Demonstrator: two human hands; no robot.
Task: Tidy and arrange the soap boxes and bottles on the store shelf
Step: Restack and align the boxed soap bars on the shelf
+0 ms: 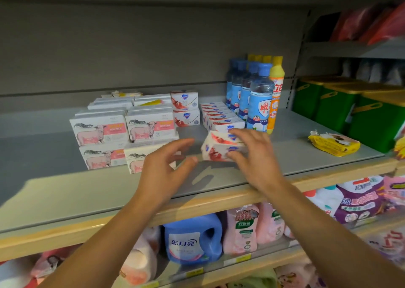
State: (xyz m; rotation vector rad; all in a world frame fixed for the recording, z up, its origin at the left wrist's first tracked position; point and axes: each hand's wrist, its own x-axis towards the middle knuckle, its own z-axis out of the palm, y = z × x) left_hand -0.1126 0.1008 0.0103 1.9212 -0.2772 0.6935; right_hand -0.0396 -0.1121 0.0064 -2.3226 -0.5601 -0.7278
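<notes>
Right now the right hand (252,154) curls round a tilted white-and-red soap box (215,149) at centre frame, lifted off the grey shelf (87,191); the left hand (166,167) hovers just beside it, fingers spread, holding nothing. Tilted so, the box could slip, or knock the row of matching boxes (221,118) just behind. The sheep-printed boxes (100,132) at left read "goat milk", faintly; the blue jug (192,239) below reads 蓝月亮; the bottles' (258,103) print is unclear.
</notes>
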